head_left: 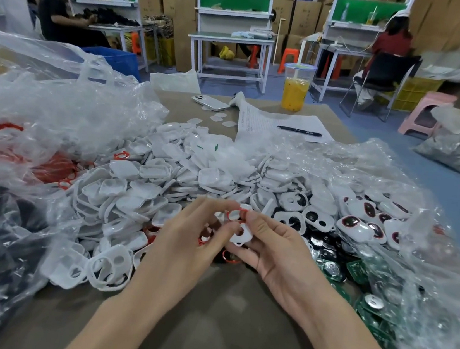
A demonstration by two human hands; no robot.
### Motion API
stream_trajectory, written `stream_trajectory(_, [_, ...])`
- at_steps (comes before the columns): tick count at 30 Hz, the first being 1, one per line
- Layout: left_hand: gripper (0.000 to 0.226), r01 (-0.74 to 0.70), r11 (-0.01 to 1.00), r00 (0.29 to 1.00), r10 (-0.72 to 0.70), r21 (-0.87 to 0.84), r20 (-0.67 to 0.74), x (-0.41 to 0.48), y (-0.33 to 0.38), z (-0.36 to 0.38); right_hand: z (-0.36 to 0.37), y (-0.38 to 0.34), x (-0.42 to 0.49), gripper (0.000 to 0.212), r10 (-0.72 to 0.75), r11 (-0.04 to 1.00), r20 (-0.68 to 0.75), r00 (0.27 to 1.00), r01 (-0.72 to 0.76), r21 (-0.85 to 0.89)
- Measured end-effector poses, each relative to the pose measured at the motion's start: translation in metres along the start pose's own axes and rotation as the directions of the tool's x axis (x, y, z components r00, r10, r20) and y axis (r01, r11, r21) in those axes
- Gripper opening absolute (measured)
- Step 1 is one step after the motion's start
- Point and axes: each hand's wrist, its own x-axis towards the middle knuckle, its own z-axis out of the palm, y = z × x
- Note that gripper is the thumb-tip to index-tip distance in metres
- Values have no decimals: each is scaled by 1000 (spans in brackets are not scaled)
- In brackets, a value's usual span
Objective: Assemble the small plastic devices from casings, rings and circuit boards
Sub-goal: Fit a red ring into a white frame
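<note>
Left hand (185, 237) pinches red ring (236, 214) against white casing (241, 236) gripped by right hand (276, 249) — sheet (265, 122) print unreadable.

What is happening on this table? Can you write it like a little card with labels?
left hand: pinches red ring
right hand: holds white casing under the ring
middle pile: loose white casings
right side: green circuit boards
far end: orange drink cup, phone, pen on paper
</note>
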Motion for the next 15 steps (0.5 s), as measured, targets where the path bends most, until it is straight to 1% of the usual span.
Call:
stream_trajectory(3, [13,-6,996,997,-1,-86,-83,2,-1,0,1,1,-1,34,-28,999,-6,1000,27,-26])
stream_trajectory(4, [14,-19,997,993,10,-80,-115,2,-1,1,1,2,0,32,-42,998,-14,999,42,-50])
stream_trajectory(8, [11,-123,988,977,136,89,-164,1,-4,2,1,5,0,35,-87,988,-42,995,81,-130])
stream_trajectory(15, [4,-187,974,967,206,129,-152,1,-3,0,0,8,1,38,-86,984,-35,996,80,-160])
